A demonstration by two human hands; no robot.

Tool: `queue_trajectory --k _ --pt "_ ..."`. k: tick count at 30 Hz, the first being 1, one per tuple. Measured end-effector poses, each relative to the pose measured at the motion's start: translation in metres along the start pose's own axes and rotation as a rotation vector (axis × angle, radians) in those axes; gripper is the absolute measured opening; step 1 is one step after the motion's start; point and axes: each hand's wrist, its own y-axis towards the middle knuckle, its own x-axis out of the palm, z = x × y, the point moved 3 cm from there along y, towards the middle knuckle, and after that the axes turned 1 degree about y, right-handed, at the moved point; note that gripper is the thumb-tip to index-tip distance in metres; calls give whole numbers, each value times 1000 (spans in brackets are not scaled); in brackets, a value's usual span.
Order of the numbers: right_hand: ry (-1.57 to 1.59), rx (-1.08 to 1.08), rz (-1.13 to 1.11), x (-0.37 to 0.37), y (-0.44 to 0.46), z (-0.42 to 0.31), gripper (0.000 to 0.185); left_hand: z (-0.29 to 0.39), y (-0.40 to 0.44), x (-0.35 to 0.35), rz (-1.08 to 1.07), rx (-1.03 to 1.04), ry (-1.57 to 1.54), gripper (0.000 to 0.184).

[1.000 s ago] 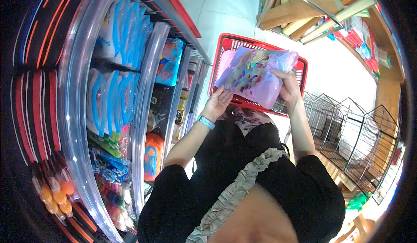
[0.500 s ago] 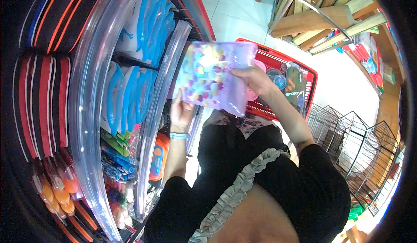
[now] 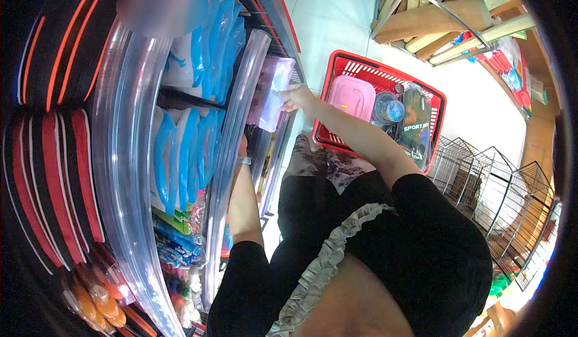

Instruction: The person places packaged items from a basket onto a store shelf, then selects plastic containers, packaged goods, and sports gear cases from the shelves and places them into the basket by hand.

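Observation:
A shiny purple plastic packet is partly inside the shelf, its left part hidden behind the clear shelf edge strip. My right hand pinches the packet's near right edge between thumb and fingers. Below it, my left hand reaches in under the same strip; its fingers are hidden, so I cannot see whether they touch the packet. A light-coloured band is around the left wrist.
A red shopping basket on the floor holds a pink container, a clear blue-lidded item and a dark "SPORT" package. Blue-and-white packets fill the shelf at left. Wooden bats and wire racks stand right.
Both hands have moved left to the shelf, taking the purple packet from above the basket partly behind the edge strip. The pink container in the basket is now uncovered.

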Motion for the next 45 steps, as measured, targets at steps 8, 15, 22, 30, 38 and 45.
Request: queue_trajectory --k 8,15,22,30,38,45 --pt "24 -66 66 30 29 -26 16 12 5 2 46 -5 114 41" --pt "-54 11 23 20 13 -14 25 8 4 -7 24 6 156 39" --pt "-177 -168 63 -59 -55 13 19 12 -55 36 31 52 389 40" --pt "-608 -394 939 -247 -228 45 18 -62 -147 97 -167 65 650 26" --pt "-380 -151 1095 -342 -315 142 30 -165 -231 217 -845 -390 924 32" --pt "-454 -270 963 -328 -328 143 33 -246 -299 259 -936 -597 1054 49"
